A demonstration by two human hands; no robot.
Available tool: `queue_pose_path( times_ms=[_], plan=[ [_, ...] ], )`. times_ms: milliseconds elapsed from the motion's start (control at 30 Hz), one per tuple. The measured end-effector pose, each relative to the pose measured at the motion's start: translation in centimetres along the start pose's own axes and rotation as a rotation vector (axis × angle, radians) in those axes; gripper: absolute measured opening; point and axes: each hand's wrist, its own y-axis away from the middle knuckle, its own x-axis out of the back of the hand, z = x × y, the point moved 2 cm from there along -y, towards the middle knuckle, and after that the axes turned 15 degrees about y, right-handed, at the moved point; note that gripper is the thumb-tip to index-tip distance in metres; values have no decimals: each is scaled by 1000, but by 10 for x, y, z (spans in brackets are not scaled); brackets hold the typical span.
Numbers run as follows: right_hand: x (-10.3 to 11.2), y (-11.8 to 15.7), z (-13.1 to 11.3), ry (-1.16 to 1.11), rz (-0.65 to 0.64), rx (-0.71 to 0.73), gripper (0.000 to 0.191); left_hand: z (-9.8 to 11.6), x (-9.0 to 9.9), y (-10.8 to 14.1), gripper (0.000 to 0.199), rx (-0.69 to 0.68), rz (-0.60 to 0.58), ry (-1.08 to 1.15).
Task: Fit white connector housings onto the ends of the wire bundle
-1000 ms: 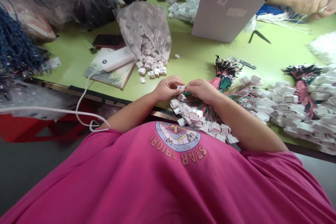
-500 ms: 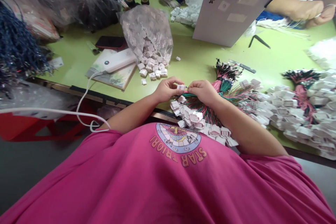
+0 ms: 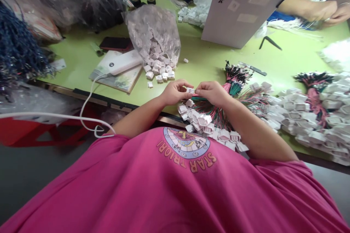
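Note:
My left hand (image 3: pixel 175 93) pinches a small white plastic connector housing (image 3: pixel 190 90) between thumb and fingers. Against the housing's right end, my right hand (image 3: pixel 212 93) is closed on a thin wire, most of it covered by the fingertips. Below and beyond both hands spreads a bundle of pink and green wires (image 3: pixel 226 89) with black tips at the far end. Many wires in it end in white connector housings (image 3: pixel 203 120), heaped along the table edge in front of my shirt.
A clear plastic bag (image 3: pixel 153 29) spills loose white housings (image 3: pixel 161 67) onto the green table. Left of it, a white power bank (image 3: pixel 124 62) lies on a notebook, with a phone (image 3: pixel 115 43) behind. A grey box (image 3: pixel 232 11) stands ahead. More wire bundles (image 3: pixel 314 98) lie right. Other people's hands (image 3: pixel 322 10) work across the table.
My fingertips have drawn closer together: the gap with bare wire between the housing and my right hand has narrowed. The housing has shifted slightly right.

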Motion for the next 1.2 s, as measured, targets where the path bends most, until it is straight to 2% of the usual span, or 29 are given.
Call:
queue_pose_path(
  times_ms=[67,167,267,333,400,500,633,767,900,1000,1200],
  plan=[
    [6,-5,8,55,-20,23,27,4,2,3,39,-13,-50,-16],
    [7,-16,20,355,55,70,29,9,2,9,35,-44,-183,-97],
    [-5,-25,25,658,-65,113,31,12,-1,14,33,-65,-316,-216],
    [-11,-26,24,711,-115,113,32,12,-4,17,31,-79,-395,-272],
    [-11,-25,21,704,-68,111,31,12,-6,17,31,-84,-419,-284],
    [-2,-18,16,696,65,103,30,10,-6,17,33,-33,-329,-197],
    [13,-11,14,563,186,40,26,6,-7,15,40,132,-191,24],
    [19,-5,10,208,209,63,18,4,-7,12,45,251,-68,129],
    [21,5,-2,-67,174,154,19,2,-9,9,47,310,-36,259],
    [21,15,-10,-31,142,191,18,0,-11,9,48,334,-29,349],
    [15,31,-9,327,106,194,20,-2,-15,8,52,352,2,412]
  ],
)
